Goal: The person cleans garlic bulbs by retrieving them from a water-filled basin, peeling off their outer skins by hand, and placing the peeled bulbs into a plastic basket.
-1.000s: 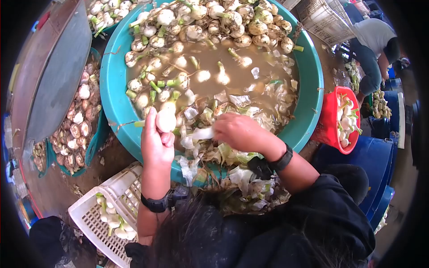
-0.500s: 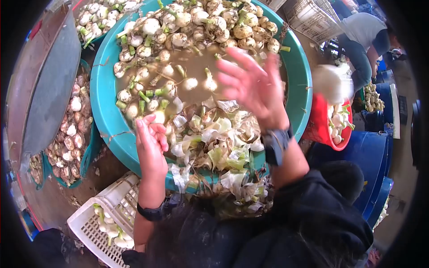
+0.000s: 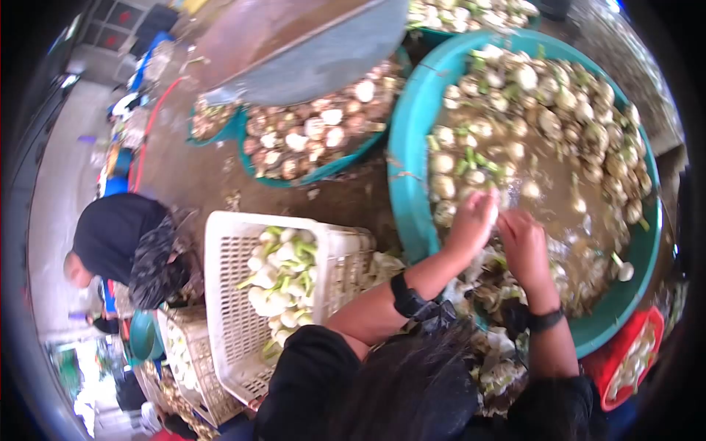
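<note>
Teal plastic is forming the round tub (image 3: 412, 169), the largest vessel, which is holding muddy water (image 3: 553, 180), its high wall presumably keeping liquid and contents together. White lattice is making up the crate (image 3: 219, 235), which is standing beside the left forearm (image 3: 368, 312), perhaps for easy reach, and is carrying clean-looking bulbs (image 3: 276, 294). Smaller, the red container (image 3: 607, 371) is sitting just beside the tub, likely suiting the right arm (image 3: 551, 356). Over the tub's near side, the left hand (image 3: 473, 222) and right hand (image 3: 523, 239) are hovering close together, fingers bending inward; blur is hiding whether either is gripping anything, so I cannot tell. Soil-stained onions (image 3: 566, 121) are lying heaped along the tub's far side, while thin peelings (image 3: 500, 360) are lying by the near rim
</note>
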### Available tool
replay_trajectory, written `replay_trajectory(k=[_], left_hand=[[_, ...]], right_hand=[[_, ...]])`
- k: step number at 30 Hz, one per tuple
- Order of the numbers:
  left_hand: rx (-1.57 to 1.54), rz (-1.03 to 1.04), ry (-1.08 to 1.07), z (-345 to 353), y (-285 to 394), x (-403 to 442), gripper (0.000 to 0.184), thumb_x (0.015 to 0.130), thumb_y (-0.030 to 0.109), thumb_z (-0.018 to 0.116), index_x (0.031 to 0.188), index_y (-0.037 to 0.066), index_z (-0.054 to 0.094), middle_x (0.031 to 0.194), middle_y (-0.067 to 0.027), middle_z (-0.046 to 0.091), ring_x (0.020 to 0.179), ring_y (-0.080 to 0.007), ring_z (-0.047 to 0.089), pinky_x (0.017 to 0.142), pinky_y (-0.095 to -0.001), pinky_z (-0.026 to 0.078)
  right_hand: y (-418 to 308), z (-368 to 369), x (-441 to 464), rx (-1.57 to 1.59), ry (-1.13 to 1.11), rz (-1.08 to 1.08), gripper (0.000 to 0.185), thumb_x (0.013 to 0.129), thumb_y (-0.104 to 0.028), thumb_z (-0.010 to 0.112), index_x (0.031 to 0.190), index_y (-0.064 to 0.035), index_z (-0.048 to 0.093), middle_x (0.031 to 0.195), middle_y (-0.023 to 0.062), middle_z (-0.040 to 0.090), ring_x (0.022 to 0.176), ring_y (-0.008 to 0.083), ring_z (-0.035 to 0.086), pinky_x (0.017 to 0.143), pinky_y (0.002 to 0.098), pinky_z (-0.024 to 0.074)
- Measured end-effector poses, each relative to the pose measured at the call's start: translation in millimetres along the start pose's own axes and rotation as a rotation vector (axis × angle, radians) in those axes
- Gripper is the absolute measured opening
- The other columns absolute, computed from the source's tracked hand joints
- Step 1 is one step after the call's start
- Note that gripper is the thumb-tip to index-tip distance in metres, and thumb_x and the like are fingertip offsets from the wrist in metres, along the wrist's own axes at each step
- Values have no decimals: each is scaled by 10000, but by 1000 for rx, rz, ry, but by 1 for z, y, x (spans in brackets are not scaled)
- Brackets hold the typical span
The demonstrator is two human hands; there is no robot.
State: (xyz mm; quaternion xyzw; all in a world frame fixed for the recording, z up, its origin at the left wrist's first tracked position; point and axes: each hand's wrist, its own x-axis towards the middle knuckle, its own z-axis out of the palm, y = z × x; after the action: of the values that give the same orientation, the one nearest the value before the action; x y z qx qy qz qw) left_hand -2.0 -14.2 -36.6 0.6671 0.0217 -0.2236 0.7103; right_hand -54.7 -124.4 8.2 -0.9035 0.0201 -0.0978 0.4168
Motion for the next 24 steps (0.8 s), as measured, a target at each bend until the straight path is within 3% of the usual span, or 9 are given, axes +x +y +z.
replay_trajectory(k=[2,7,10,12,15,16,19,20,24], left_hand=[[38,-9,-50,-3,5,-8,347,880,351,518,766,24,553,641,21,501,606,-50,445,553,-230,372],[145,-14,-219,-7,-8,-5,308,866,269,527,869,-31,596,745,-20,587,697,-72,509,650,-234,415],[28,14,-247,-2,-20,-1,298,834,190,534,995,-61,547,818,-35,579,767,-77,527,696,-239,432],[77,86,-278,-5,-15,-6,312,820,173,532,1035,-53,536,821,-35,573,775,-80,527,699,-240,432],[314,309,-366,-15,2,-14,396,807,165,514,1170,8,495,962,-62,539,842,-110,529,754,-256,434],[294,346,-408,-17,2,-11,378,862,202,478,1189,13,484,1093,-96,527,931,-133,530,825,-272,420],[292,-48,-443,-13,12,-15,380,916,230,470,1224,9,456,1098,-99,571,959,-134,542,805,-267,440],[435,-58,-511,-14,14,-15,393,875,165,539,1230,21,452,1050,-102,585,884,-113,548,739,-261,456],[811,752,-341,-4,23,-27,439,700,-2,601,1134,25,536,1157,-173,524,1067,-326,499,879,-363,422]], right_hand=[[-3,-12,-7,-69,-176,-44,92,801,-79,555,794,9,579,764,193,580,696,365,561,628,390,462],[2,-11,-18,-237,-237,-102,60,756,-80,566,762,-21,577,678,166,561,580,313,554,531,386,449],[12,-8,-15,-107,-299,241,100,797,-96,533,742,-26,578,636,121,569,566,236,578,506,384,448],[27,-4,-16,869,-261,916,170,840,-119,487,732,-27,579,631,65,580,558,151,558,471,338,437],[-2,-4,-19,1042,-58,835,195,862,-130,463,766,-23,595,659,40,587,558,117,521,486,283,428],[5,-4,-23,809,-154,638,184,859,-134,479,788,-20,605,657,40,583,563,110,507,500,264,419],[24,9,-34,266,23,248,167,848,-149,522,825,-21,626,637,17,550,565,82,476,513,233,384],[22,3,-29,245,1,368,171,846,-149,528,811,-12,624,635,14,546,561,81,463,507,229,369],[44,-5,-15,1043,37,895,182,865,-145,510,822,9,597,723,31,583,587,92,499,493,228,401]])
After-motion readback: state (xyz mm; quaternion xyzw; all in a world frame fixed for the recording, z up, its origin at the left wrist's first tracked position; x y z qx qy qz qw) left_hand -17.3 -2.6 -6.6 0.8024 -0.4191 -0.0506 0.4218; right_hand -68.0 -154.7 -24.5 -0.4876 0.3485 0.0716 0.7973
